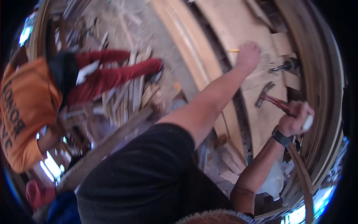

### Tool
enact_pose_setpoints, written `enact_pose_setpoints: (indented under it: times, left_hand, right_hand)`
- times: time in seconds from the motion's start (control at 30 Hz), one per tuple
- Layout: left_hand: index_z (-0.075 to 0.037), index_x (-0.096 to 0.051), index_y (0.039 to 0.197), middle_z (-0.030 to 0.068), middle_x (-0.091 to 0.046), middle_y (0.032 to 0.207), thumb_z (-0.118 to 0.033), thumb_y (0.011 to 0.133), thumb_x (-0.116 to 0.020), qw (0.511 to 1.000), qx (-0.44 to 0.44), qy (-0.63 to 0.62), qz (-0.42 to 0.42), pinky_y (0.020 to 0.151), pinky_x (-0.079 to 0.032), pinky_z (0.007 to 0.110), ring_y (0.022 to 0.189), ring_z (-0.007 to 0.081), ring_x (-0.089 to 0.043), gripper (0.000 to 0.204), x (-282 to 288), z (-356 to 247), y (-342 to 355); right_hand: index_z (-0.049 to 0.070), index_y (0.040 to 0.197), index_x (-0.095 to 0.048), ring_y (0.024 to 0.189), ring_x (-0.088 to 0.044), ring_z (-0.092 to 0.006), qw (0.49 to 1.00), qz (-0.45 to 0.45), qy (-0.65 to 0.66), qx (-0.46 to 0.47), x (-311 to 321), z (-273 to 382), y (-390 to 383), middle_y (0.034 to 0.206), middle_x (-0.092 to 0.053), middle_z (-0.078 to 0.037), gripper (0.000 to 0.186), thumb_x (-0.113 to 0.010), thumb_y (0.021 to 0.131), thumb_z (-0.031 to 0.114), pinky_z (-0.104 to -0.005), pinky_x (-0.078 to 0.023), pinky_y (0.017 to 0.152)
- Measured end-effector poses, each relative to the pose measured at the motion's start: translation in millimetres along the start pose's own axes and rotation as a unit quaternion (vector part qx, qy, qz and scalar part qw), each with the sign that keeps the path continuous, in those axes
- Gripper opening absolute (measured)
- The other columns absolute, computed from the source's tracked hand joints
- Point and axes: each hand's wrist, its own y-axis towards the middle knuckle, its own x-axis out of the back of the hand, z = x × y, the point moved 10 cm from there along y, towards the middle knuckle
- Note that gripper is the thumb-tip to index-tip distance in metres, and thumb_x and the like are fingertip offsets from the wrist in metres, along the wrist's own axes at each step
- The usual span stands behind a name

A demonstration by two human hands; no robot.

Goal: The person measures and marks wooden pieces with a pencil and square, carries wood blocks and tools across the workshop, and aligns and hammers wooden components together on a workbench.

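Observation:
My right hand (294, 117) is wrapped round the red handle of a claw hammer (275, 101). The hammer's head is above the pale wooden board (257, 123), left of the hand, and the handle's light end shows below the fist. Farther off, my left hand (248, 58) is closed and low over the same board, its fingers blurred. A short yellow stick (234, 50) juts out at its left side; whatever is inside the fingers is hidden. Right of this hand lies a dark tool (286, 66) with a thin metal shaft.
Long planks (324, 93) stand along the right side. Another long board (190, 41) runs left of the work board, with a dark gap between. At left a person in an orange shirt (31, 108) bends over, near a pile of wood strips (128, 91). A wooden beam (108, 143) crosses the lower left.

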Motion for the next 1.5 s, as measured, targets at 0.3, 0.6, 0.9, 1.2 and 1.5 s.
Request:
enact_pose_setpoints:
  times: [0.3, 0.6, 0.9, 1.2, 1.5]
  left_hand:
    - [-0.011, -0.067, 0.084, 0.0084, -0.064, 0.087, -0.017, 0.081, -0.067, 0.976, 0.030, -0.178, -0.124, 0.075, -0.051, 0.043, 0.087, 0.0304, -0.063, 0.006, 87.5, 67.3, -141.0]
    - [-0.006, -0.071, 0.104, 0.0258, -0.067, 0.099, -0.044, 0.096, -0.051, 0.881, 0.435, -0.068, 0.172, 0.083, -0.051, 0.051, 0.094, 0.0444, -0.064, 0.043, 129.1, 254.5, -525.1]
    - [-0.003, -0.069, 0.107, 0.0284, -0.067, 0.099, -0.045, 0.093, -0.054, 0.795, 0.567, 0.027, 0.213, 0.084, -0.051, 0.053, 0.097, 0.0447, -0.065, 0.047, 158.3, 313.2, -709.0]
    - [-0.004, -0.069, 0.106, 0.0268, -0.068, 0.100, -0.048, 0.092, -0.053, 0.793, 0.536, 0.013, 0.290, 0.084, -0.052, 0.052, 0.097, 0.0432, -0.066, 0.049, 132.1, 376.5, -683.8]
    - [-0.003, -0.069, 0.105, 0.0251, -0.068, 0.099, -0.040, 0.090, -0.061, 0.867, 0.424, -0.047, 0.259, 0.085, -0.051, 0.050, 0.096, 0.0443, -0.065, 0.040, -6.1, 534.1, -566.3]
  right_hand:
    - [0.011, 0.059, -0.037, 0.052, -0.028, -0.0116, 0.991, 0.111, 0.074, -0.020, -0.8, -3.5, -8.4, 0.055, -0.031, 0.001, 0.041, -0.058, 0.094, 0.011, -0.0287, -0.027, 0.052]
    - [0.009, 0.069, -0.049, 0.055, -0.035, -0.0106, 0.982, 0.182, 0.032, 0.039, -19.4, 7.5, -35.9, 0.058, -0.040, 0.000, 0.027, -0.062, 0.093, 0.013, -0.0271, -0.029, 0.052]
    - [0.003, 0.074, -0.055, 0.064, -0.050, -0.0153, 0.961, 0.269, -0.064, -0.006, -49.0, -6.0, -95.1, 0.073, -0.060, -0.010, 0.021, -0.057, 0.093, 0.013, -0.0307, -0.047, 0.063]
    - [0.011, 0.074, -0.052, 0.071, -0.050, -0.0275, 0.649, 0.584, -0.417, 0.253, -132.8, -90.4, -349.7, 0.070, -0.051, -0.006, 0.028, -0.078, 0.078, 0.022, -0.0407, -0.038, 0.076]
    - [0.012, 0.080, -0.060, 0.073, -0.055, -0.0238, 0.602, 0.530, -0.519, 0.297, -137.7, -164.8, -376.5, 0.074, -0.058, -0.003, 0.015, -0.072, 0.081, 0.021, -0.0406, -0.038, 0.083]
